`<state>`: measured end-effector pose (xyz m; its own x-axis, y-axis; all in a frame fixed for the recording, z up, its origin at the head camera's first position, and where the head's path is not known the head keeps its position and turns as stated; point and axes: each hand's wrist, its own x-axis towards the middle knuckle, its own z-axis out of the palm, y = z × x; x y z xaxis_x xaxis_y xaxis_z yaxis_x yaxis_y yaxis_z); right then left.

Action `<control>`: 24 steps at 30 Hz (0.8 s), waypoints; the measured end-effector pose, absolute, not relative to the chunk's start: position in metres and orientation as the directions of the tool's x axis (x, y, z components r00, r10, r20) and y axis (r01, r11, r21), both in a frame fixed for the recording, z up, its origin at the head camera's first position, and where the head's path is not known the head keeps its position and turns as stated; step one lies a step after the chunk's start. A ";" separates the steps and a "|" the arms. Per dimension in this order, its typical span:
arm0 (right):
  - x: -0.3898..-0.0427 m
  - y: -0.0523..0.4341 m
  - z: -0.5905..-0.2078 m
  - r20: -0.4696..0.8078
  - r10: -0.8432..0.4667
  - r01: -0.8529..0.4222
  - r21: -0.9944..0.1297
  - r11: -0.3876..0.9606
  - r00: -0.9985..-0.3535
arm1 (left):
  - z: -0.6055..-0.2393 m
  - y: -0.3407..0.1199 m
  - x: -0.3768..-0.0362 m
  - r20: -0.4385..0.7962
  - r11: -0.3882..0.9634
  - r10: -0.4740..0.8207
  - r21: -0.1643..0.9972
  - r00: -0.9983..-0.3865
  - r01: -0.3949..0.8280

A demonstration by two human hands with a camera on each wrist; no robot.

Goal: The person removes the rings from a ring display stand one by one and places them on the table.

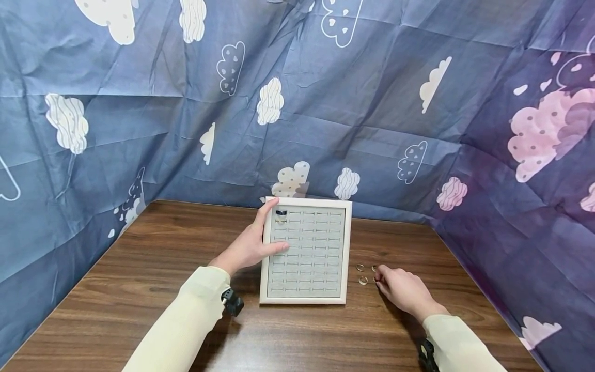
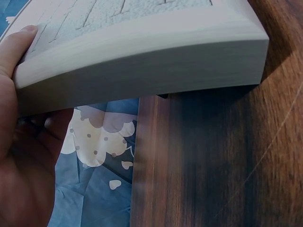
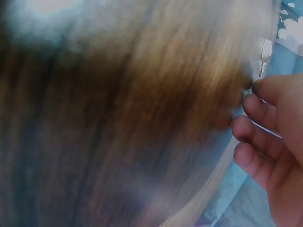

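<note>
- Ring display tray (image 1: pixel 307 299): white frame, grey slotted pad, flat on wooden counter (image 1: pixel 153 289); two rings in top-left slots.
- Left hand (image 1: pixel 253 244): grips tray's left edge, thumb on top.
- Right hand (image 1: pixel 403 290): fingers curled, touching loose rings (image 1: pixel 360 267) right of tray; whether it pinches one, cannot tell.

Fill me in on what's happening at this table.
A person's left hand grips the left edge of a white ring tray lying on the wooden table. Two rings sit in its top-left slots. The right hand reaches toward loose gold rings lying on the table beside the tray; whether it touches one is unclear.
</note>
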<state>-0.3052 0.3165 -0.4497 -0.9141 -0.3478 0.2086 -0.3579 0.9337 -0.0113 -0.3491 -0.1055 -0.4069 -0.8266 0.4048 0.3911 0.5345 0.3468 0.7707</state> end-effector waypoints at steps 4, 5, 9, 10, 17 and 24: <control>-0.303 0.316 -0.447 0.210 -0.329 -0.343 -0.033 0.939 -0.921 | -0.407 -0.106 -0.349 0.391 0.346 0.404 0.772 -0.827 0.533; -0.302 0.315 -0.446 0.216 -0.323 -0.339 -0.038 0.940 -0.921 | -0.407 -0.106 -0.349 0.390 0.344 0.405 0.773 -0.827 0.533; -0.300 0.312 -0.439 0.268 -0.312 -0.337 -0.051 0.940 -0.911 | -0.408 -0.106 -0.349 0.383 0.344 0.406 0.777 -0.830 0.527; -0.300 0.310 -0.437 0.285 -0.312 -0.340 -0.053 0.939 -0.906 | -0.408 -0.106 -0.349 0.381 0.345 0.406 0.777 -0.830 0.526; -0.302 0.293 -0.416 0.412 -0.294 -0.362 -0.094 0.928 -0.862 | -0.409 -0.107 -0.350 0.383 0.343 0.412 0.776 -0.827 0.530; -0.303 0.266 -0.397 0.532 -0.309 -0.436 -0.127 0.891 -0.788 | -0.408 -0.106 -0.350 0.378 0.341 0.414 0.779 -0.828 0.526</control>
